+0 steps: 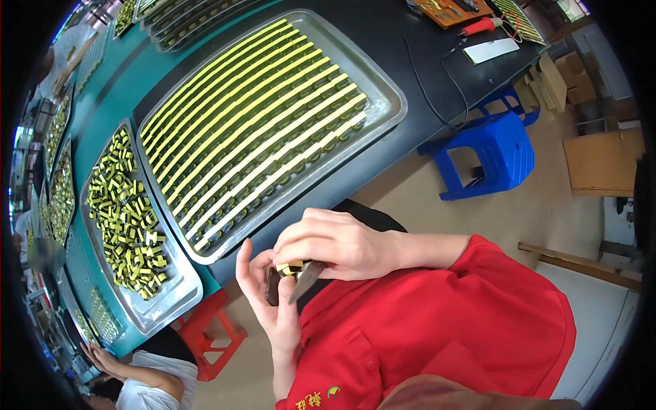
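In front of my red-sleeved body both hands meet, close to the near edge of the table. My left hand (275,295) pinches a small yellow-and-black block (292,267) between thumb and fingers. Curled over it from the right, my right hand (338,244) grips a dark, flat-bladed tool (307,281), whose kind I cannot make out; its fingers partly hide the block. Just beyond the hands lies a large metal tray (384,102) with yellow-topped pieces in long parallel rows. A smaller metal tray (179,290) to its left holds a loose heap of yellow-and-black blocks (130,219).
A blue plastic stool (488,154) stands right of the table, a red stool (213,335) at lower left. Toward the far right lie a red-handled tool (480,27) with a cable and a white strip (490,50). A co-worker's hand (102,359) is at the table's left side.
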The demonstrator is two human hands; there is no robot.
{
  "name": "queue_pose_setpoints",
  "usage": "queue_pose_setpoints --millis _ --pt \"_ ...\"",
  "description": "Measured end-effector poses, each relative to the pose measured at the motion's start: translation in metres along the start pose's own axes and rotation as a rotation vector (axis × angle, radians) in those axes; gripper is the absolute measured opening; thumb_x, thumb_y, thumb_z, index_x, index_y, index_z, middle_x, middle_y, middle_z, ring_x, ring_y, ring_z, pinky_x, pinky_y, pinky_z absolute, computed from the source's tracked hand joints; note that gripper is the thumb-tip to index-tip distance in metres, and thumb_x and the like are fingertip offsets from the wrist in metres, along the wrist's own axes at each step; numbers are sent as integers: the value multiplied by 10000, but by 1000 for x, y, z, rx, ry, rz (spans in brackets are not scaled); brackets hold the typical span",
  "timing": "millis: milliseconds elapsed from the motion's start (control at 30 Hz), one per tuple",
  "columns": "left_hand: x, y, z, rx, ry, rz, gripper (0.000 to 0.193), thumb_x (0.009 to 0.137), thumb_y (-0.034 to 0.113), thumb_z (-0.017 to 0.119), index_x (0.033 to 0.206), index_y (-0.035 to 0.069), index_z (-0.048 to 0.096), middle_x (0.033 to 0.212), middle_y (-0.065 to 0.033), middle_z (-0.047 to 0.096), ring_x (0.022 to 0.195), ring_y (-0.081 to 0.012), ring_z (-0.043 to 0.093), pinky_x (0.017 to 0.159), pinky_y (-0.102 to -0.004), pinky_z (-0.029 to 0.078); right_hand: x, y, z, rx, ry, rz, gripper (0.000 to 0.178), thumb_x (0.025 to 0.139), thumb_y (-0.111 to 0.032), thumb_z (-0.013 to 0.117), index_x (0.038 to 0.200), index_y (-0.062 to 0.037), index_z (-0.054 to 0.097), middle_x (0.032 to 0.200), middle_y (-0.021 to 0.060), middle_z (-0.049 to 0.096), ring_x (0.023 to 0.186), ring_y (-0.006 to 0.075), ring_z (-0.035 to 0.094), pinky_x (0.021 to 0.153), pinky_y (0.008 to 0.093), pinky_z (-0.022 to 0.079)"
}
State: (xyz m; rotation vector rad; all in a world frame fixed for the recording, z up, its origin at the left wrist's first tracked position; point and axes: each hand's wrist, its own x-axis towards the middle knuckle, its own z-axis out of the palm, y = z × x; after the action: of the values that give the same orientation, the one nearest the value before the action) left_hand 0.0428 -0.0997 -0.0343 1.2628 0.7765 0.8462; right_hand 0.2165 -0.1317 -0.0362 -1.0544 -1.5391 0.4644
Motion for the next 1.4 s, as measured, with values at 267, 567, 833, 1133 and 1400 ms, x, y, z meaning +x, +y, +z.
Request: queue_pose_setpoints --millis 267,567,833,1133,1400 --pt "0 -2 -4 -542 -78 -330 473 754 -64 730 1165 54 527 1043 -59 590 973 -141 571 875 -278 457 -22 -12 -22 -33 -173 251 325 719 30 674 1034 -41 637 923 53 653 767 202 572 671 312 476" --pt "7 9 -1 283 -326 69 535 772 -92 677 1257 51 500 1233 -63 537 992 -89 584 564 -179 359 -37 -39 -50 -126 95 533 260 880 -104 653 1105 -39 541 946 43 634 809 93 609 684 242 485" --pt "22 1 -59 -265 -384 -39 466 827 -62 589 1279 18 504 1099 -91 574 963 -164 543 896 -295 414 0 4 -144 -725 134 476 329 796 -73 653 1109 -33 562 861 103 620 758 172 589 724 304 472" --pt "9 2 -126 -339 -289 -72 378 847 -30 562 1217 27 509 1035 -84 559 846 -117 506 682 -190 384 22 19 -154 -760 -107 569 311 811 -98 667 1107 -24 605 900 134 606 829 249 596 755 340 478" --pt "22 12 -107 -298 -389 -130 355 844 41 650 1178 35 532 1005 -71 564 860 -123 514 700 -201 383 23 17 -162 -741 -179 647 254 838 -121 625 1069 -15 618 871 151 633 818 287 615 743 359 476"
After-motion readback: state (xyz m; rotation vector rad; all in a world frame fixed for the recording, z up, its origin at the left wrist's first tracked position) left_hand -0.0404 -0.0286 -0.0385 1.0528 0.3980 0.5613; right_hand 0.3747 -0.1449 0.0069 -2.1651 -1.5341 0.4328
